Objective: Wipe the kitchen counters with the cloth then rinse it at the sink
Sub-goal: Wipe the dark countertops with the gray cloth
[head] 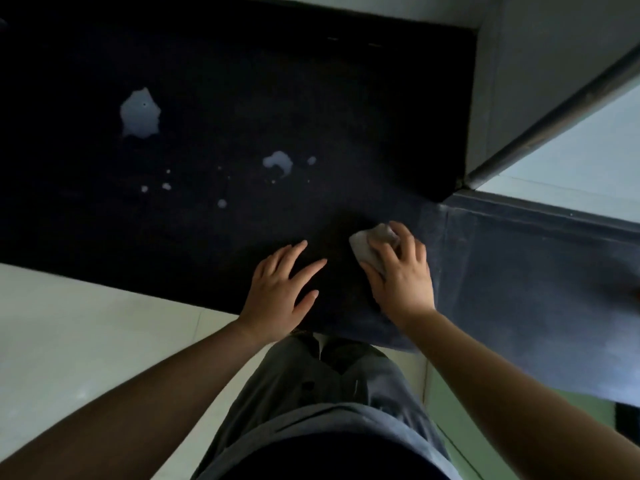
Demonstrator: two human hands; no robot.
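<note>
My right hand (pixel 401 271) grips the cloth (pixel 372 242) on the dark worktop (pixel 242 81). My left hand (pixel 282 289) rests flat beside it, fingers spread.

the counter (pixel 214 98) filling the upper left and middle of the frame looks like dark stone, matt with a fine speckled grain, and pale wet patches (pixel 139 113) lie glossy on it. the cloth (pixel 370 242) at centre right is soft grey fabric, crumpled. the shorts (pixel 322 386) at the bottom centre are grey woven cloth. the floor (pixel 69 323) at lower left looks like smooth pale tile.
</note>
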